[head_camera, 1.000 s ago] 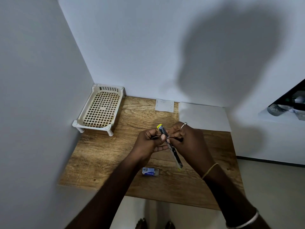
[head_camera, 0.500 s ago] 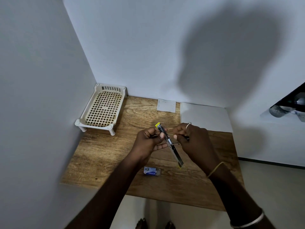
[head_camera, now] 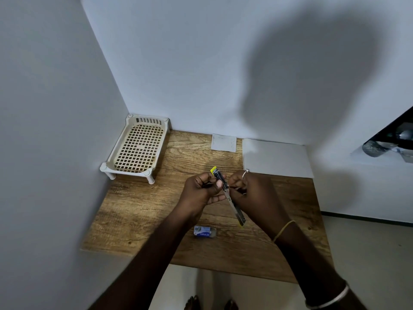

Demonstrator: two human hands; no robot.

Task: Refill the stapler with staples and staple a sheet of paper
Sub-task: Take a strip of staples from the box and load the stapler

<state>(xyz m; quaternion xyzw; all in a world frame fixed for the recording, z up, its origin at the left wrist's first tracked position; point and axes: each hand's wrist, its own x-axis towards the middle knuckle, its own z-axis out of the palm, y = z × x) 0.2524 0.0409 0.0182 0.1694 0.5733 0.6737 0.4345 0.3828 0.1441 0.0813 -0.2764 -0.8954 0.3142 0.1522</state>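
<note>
A small yellow-tipped stapler (head_camera: 232, 202) is swung fully open into one long strip above the wooden table (head_camera: 138, 211). My left hand (head_camera: 202, 192) grips its far half, with the thumb on the metal channel. My right hand (head_camera: 252, 194) pinches something thin and metallic against the stapler's middle; whether it is a strip of staples I cannot tell. The near yellow end hangs free below my right palm. A small blue staple box (head_camera: 205, 232) lies on the table under my left wrist. A white sheet of paper (head_camera: 277, 158) lies at the back right.
A beige perforated plastic rack (head_camera: 137, 148) stands in the back left corner by the walls. A small white slip of paper (head_camera: 224, 142) lies at the back edge. The table's front edge drops to the floor, where my feet show. A dark shelf edge juts in at far right.
My right hand drew slightly away from the stapler half a second ago and has now closed in on its middle again. The left hand kept its grip.
</note>
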